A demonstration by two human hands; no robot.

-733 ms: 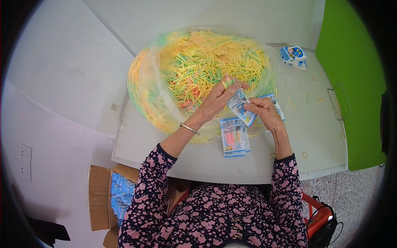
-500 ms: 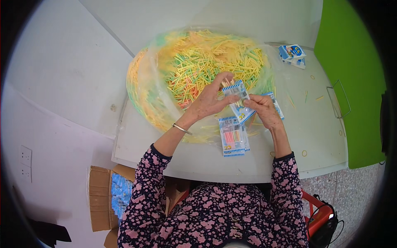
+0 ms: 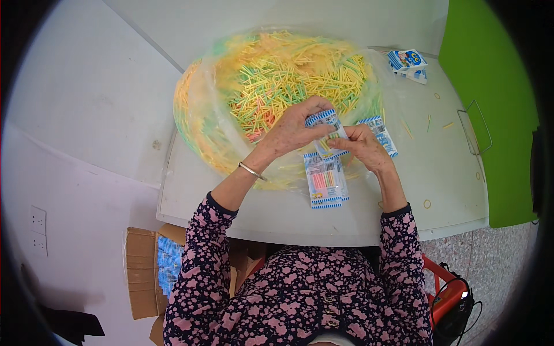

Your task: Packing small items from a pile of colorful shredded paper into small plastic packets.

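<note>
Your left hand (image 3: pixel 293 131) and right hand (image 3: pixel 369 151) both pinch one packet (image 3: pixel 324 119), thumbs on its face, above the table's (image 3: pixel 277 222) middle, by the near side of the bag of sticks (image 3: pixel 294 75). Loose packets (image 3: pixel 324 180) lie toward the near edge; a pile (image 3: pixel 407 60) occupies the far right corner. A green panel (image 3: pixel 487 115) borders the right edge; a carton (image 3: pixel 144 271) stands below the near left corner.

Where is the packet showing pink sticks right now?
The packet showing pink sticks lies over another packet on the white table, right of centre in the head view, just below the held packet, on the near side of the bag of sticks.
</note>
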